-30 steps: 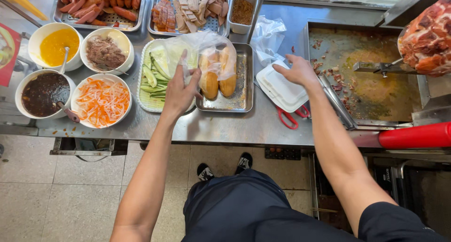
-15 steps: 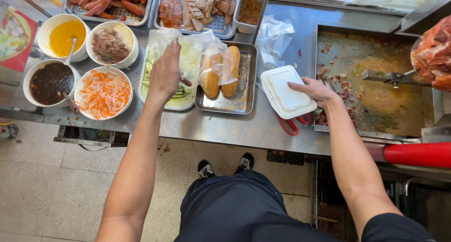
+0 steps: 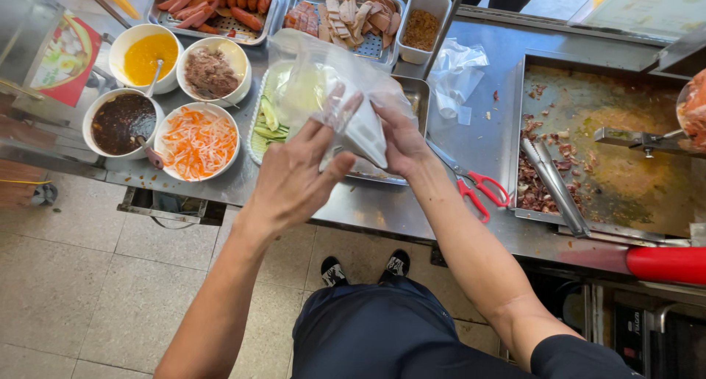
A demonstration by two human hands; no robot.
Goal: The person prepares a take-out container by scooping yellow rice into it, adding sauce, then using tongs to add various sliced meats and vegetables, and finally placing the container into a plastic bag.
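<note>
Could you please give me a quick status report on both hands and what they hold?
Left hand and right hand both grip clear plastic bag. White foam box inside it. Held above steel counter; nothing blocking.

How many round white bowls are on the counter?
4, clustered at the left: yellow sauce bowl, brown minced meat bowl, dark sauce bowl, shredded carrot bowl. More may be hidden outside the frame.

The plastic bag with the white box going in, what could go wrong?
The white box looks only partly inside the clear plastic bag, pinched between the left hand and right hand, so it might slip or tip. It hangs over the tray of cucumber slices, so a drop could land in the food. The thin bag might also tear on a box corner.
</note>
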